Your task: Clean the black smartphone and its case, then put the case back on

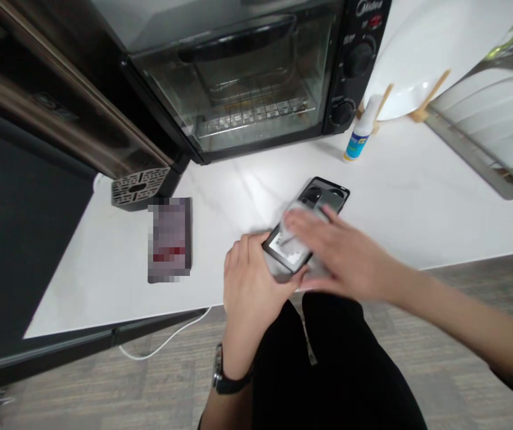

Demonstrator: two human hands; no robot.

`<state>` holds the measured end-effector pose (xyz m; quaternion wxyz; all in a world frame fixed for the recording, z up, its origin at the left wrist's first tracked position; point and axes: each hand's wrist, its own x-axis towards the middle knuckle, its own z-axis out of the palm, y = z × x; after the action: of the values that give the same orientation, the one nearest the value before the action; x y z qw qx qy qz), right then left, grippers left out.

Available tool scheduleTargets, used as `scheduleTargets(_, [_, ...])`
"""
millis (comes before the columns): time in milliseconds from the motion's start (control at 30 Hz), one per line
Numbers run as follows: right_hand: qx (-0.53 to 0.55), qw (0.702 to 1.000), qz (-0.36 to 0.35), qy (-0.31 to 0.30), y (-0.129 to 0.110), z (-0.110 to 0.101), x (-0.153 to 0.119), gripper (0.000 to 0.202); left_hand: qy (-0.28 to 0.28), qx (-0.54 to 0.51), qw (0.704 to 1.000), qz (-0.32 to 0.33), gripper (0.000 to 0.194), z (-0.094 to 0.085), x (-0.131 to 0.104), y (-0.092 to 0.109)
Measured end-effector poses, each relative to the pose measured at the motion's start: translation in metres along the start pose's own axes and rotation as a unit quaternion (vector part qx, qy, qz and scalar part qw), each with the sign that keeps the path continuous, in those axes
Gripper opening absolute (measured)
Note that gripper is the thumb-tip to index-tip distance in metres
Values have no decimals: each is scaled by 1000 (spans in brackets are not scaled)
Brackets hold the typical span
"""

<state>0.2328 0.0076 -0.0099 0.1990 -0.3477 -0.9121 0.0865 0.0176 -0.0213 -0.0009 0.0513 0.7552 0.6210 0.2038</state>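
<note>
the left hand (254, 278) grips the near end of the phone (334, 197), which lies on the counter (395, 197); the right hand (346, 251), blurred, holds what looks like a pale cloth (292, 226) against it. the bottle (358, 138) stands beyond.

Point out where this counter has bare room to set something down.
The widest patch lies right of the phone, between the spray bottle, the dish rack and the front edge. Another lies between the dark flat item and the left hand. It is crowded around the phone, under both hands, and where the bottle stands by the wooden plate stand.
</note>
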Motion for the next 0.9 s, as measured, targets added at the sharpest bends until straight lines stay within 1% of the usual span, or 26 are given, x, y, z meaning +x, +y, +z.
scheduleTargets(33, [-32, 997, 64, 30, 3, -1, 0, 90, 1, -3, 1000, -2, 64, 0, 0, 0])
scheduleTargets(67, [-54, 992, 108, 42, 4, -1, 0, 91, 3, -6, 1000, -3, 67, 0, 0, 0])
scheduleTargets(100, [-61, 990, 116, 44, 3, -2, 0, 98, 2, -8, 1000, -2, 67, 0, 0, 0])
scheduleTargets(133, [-50, 994, 88, 35, 0, -2, 0, 101, -2, -10, 1000, -1, 64, 0, 0, 0])
scheduleTargets(200, [4, 999, -17, -32, -9, -2, 0, 101, -14, -16, 1000, 1, 59, -1, 0, 0])
scheduleTargets(233, [18, 998, -34, -50, -10, -2, 0, 101, -16, -19, 1000, 0, 58, -1, 0, 0])
scheduleTargets(267, [15, 998, -29, -46, -8, -2, 0, 93, -17, -22, 1000, -3, 59, -1, 0, 0])
scheduleTargets(300, [-5, 1000, 10, -15, -1, -4, 0, 85, -13, -27, 1000, -5, 61, -1, 0, 0])
scheduleTargets(333, [-30, 997, 67, 23, 9, -5, 0, 80, -9, -34, 999, -6, 64, -2, 1, 0])
scheduleTargets(367, [-46, 989, 130, 46, 21, -7, 1, 76, -6, -43, 999, -9, 65, -3, 0, 0])
scheduleTargets(400, [-37, 984, 166, 53, 33, -8, 2, 72, -4, -57, 998, -13, 65, -4, 0, -1])
scheduleTargets(433, [-26, 980, 188, 57, 44, -9, 3, 69, -4, -77, 997, -18, 64, -6, -1, -2])
scheduleTargets(500, [17, 978, 196, 63, 57, -10, 4, 58, 1, -140, 990, -33, 64, -8, -4, -6])
scheduleTargets(567, [52, 977, 189, 83, 59, -9, 6, 46, 8, -227, 972, -53, 62, -10, -7, -10])
scheduleTargets(600, [62, 975, 190, 97, 57, -7, 6, 44, 8, -270, 961, -61, 55, -10, -8, -12])
scheduleTargets(667, [70, 971, 195, 123, 54, -5, 7, 44, -9, -302, 950, -72, 41, -9, -8, -13])
scheduleTargets(733, [71, 965, 205, 147, 52, -5, 6, 45, -36, -282, 956, -69, 32, -8, -7, -11])
scheduleTargets(767, [73, 961, 215, 161, 52, -6, 5, 48, -45, -260, 962, -65, 31, -7, -7, -9])
scheduleTargets(833, [74, 946, 246, 199, 54, -12, 3, 58, -42, -220, 973, -51, 28, -6, -5, -5])
scheduleTargets(900, [71, 925, 278, 248, 54, -19, 3, 64, -29, -188, 981, -25, 27, -5, -5, -1])
